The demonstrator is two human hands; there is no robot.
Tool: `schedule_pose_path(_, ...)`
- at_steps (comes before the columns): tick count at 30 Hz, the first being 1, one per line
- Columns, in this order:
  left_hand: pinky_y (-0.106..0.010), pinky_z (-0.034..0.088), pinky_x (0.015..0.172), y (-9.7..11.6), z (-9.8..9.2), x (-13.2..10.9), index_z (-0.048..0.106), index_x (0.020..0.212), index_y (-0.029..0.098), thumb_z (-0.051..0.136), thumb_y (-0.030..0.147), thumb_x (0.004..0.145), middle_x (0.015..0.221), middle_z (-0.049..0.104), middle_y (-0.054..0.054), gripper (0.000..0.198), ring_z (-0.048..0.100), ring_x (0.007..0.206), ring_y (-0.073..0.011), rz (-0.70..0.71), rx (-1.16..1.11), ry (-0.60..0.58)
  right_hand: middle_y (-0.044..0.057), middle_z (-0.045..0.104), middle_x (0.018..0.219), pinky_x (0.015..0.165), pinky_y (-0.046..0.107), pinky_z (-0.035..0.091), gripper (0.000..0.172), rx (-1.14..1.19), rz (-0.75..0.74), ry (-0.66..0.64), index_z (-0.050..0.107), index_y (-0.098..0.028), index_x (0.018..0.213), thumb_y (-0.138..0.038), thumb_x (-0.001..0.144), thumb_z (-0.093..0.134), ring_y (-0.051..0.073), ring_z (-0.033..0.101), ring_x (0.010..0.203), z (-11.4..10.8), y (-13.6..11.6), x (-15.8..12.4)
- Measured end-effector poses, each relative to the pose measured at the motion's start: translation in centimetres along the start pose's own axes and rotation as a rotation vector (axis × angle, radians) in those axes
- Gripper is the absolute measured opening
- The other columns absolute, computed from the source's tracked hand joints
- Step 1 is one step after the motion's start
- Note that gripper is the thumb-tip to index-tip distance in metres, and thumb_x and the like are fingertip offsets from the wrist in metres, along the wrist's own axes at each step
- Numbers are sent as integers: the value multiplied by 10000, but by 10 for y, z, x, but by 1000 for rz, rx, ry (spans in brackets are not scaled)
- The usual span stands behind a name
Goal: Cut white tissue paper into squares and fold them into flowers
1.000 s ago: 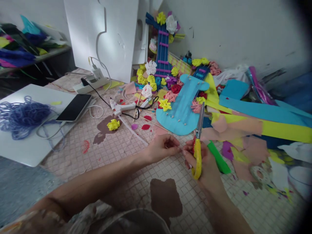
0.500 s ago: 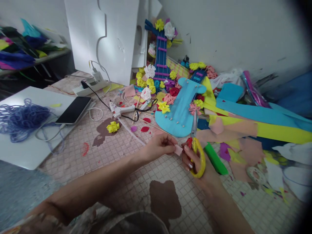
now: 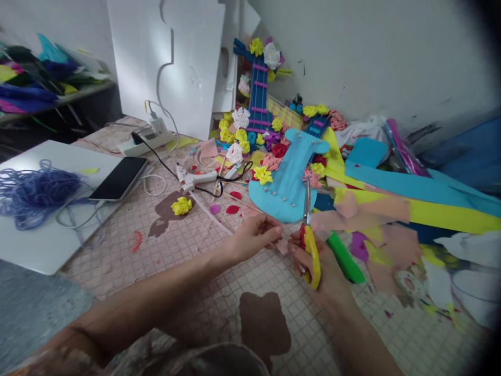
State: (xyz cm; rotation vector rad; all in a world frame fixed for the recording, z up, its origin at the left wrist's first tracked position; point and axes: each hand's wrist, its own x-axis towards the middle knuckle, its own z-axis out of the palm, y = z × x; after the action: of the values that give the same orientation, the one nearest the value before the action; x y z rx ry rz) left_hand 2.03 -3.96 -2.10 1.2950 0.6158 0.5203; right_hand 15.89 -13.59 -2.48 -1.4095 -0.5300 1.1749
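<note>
My left hand point(image 3: 254, 235) pinches a small pink paper piece point(image 3: 282, 245) low over the tiled floor. Close beside it, my right hand point(image 3: 319, 266) grips yellow-handled scissors point(image 3: 309, 237), whose blades point up and away toward a light blue foam guitar shape point(image 3: 287, 180). The two hands nearly touch at the paper piece. Just right of the scissors lies a green foam strip point(image 3: 345, 257).
A glue gun point(image 3: 195, 178) with a black cord, a yellow paper flower point(image 3: 182, 205) and red petals lie ahead. A phone point(image 3: 119, 177) and blue yarn point(image 3: 35, 190) rest on a white board at left. Foam sheets and scraps point(image 3: 410, 209) pile up at right. A power strip point(image 3: 146, 140) sits by the white panel.
The scissors swung from tilted right to nearly upright, and both hands shifted slightly left. The pink piece stays pinched in my left hand.
</note>
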Motion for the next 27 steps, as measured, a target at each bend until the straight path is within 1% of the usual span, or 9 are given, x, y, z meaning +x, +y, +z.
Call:
schedule_pose_path(4, -205, 426, 558, -7, 7, -3, 568, 827, 112, 648, 480, 719, 749, 614, -41, 392, 554, 650, -96, 13, 112, -12, -41, 548, 748, 355, 194, 339, 330, 13, -39, 40, 580, -221, 849, -318, 606, 781, 52, 410, 441, 0, 2, 0)
schedule_pose_path(7, -200, 409, 539, -10, 9, -2, 552, 732, 114, 657, 488, 702, 665, 588, -13, 390, 515, 583, -73, -26, 26, -10, -38, 562, 770, 359, 197, 342, 323, 7, -36, 35, 591, -230, 862, -336, 618, 774, 56, 433, 457, -1, 3, 0)
schedule_pose_path(10, -194, 404, 527, -9, 8, 0, 538, 721, 118, 681, 464, 682, 628, 569, 8, 376, 502, 554, -63, -74, -74, -29, -43, 564, 763, 365, 198, 347, 318, 4, -17, 21, 594, -236, 863, -333, 619, 773, 51, 433, 451, -1, 3, 0)
schedule_pose_path(13, -189, 402, 526, -8, 7, 1, 540, 732, 115, 683, 434, 686, 648, 575, 2, 353, 499, 563, -60, -89, -70, -21, -43, 568, 765, 367, 193, 336, 306, -3, -18, 1, 587, -237, 870, -326, 638, 765, 44, 421, 441, -1, 3, -1)
schedule_pose_path(15, -191, 403, 527, -7, 5, 1, 543, 740, 112, 673, 420, 696, 652, 570, -2, 337, 502, 570, -64, -96, -41, -33, -53, 547, 710, 368, 190, 325, 289, 3, -26, -12, 580, -237, 874, -324, 661, 754, 42, 397, 428, 0, 2, -1)
schedule_pose_path(19, -200, 402, 526, -7, 3, 1, 536, 736, 115, 648, 425, 710, 612, 546, 8, 331, 509, 554, -72, -100, -5, -59, -85, 420, 554, 379, 183, 319, 228, 45, -38, -45, 571, -228, 866, -345, 725, 706, 41, 354, 405, 0, 0, -2)
schedule_pose_path(23, -204, 399, 529, -6, 1, 1, 542, 722, 114, 656, 455, 696, 608, 546, 6, 360, 511, 554, -74, -91, 8, -101, -62, 503, 662, 372, 177, 332, 266, 10, -45, -40, 577, -218, 868, -319, 686, 743, 31, 394, 422, -1, 0, -2)
schedule_pose_path(25, -210, 407, 537, -5, 2, 1, 542, 720, 113, 615, 502, 722, 620, 552, -2, 395, 514, 557, -76, -111, 2, -108, -45, 547, 754, 369, 179, 344, 287, -7, -55, -29, 578, -216, 875, -304, 668, 756, 28, 418, 434, 0, -1, -3)
schedule_pose_path(27, -217, 419, 545, -4, 3, 0, 539, 734, 116, 546, 552, 759, 640, 559, -7, 436, 518, 560, -77, -144, -21, -90, -40, 554, 775, 368, 174, 349, 293, 1, -65, -10, 576, -212, 881, -302, 667, 755, 27, 428, 438, 1, -1, -3)
